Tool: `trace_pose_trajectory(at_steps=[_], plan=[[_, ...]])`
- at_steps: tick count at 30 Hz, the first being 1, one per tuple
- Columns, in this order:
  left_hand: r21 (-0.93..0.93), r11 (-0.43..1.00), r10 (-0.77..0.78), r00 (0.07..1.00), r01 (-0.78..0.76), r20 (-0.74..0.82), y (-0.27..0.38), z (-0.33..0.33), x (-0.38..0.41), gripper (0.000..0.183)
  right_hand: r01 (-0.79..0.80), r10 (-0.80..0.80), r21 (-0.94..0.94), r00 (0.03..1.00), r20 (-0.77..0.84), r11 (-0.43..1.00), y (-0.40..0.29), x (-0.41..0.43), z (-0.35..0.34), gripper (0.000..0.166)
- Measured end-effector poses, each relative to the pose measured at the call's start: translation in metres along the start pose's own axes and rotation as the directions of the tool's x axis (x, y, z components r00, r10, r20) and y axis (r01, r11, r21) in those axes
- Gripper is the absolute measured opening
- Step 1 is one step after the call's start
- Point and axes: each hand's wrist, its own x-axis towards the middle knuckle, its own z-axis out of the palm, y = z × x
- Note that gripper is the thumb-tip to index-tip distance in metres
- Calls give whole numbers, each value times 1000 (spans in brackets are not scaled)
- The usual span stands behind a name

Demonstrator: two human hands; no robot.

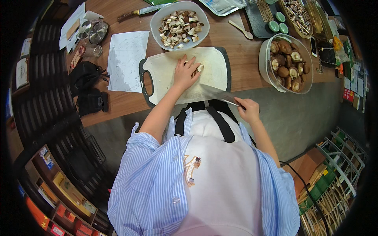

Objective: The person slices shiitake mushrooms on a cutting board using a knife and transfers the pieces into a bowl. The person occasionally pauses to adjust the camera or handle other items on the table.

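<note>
My left hand [185,74] lies over mushroom pieces [200,68] on a white cutting board [165,88] with a dark rim, its fingers spread and partly hiding them. My right hand [249,109] grips the handle of a kitchen knife [220,93], whose blurred blade reaches over the board's near right part, apart from the pieces. Beyond the board, a translucent plastic container [154,28] holds chopped mushrooms [180,29]. To the right, another plastic container [265,63] holds whole brown mushrooms [284,47].
A second knife [138,12] with a wooden handle lies at the far left. White paper [127,60] is left of the board, near black bags [84,76]. A spoon [240,29], a dark tray [258,25] with green cups and a basket [295,17] stand at the far right.
</note>
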Motion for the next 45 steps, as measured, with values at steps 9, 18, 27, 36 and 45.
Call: trace_pose_trajectory(at_steps=[9,18,27,36,45], plan=[[-104,992,-90,980,73,-177,17,8,-9,49,-741,611,661,580,539,121,-11,37,90,27],[-339,917,-333,869,209,-365,49,35,-5,22,-759,505,582,639,580,292,-48,58,124,26],[-443,895,-346,707,52,-616,23,-73,116,15,-576,497,749,779,381,328,-101,133,32,19],[41,985,-124,849,168,-513,24,-61,171,13,-514,698,811,689,196,279,-53,57,-30,24],[-356,839,431,902,-412,-29,238,23,252,38,-309,941,927,322,-109,213,-26,-44,-103,17]])
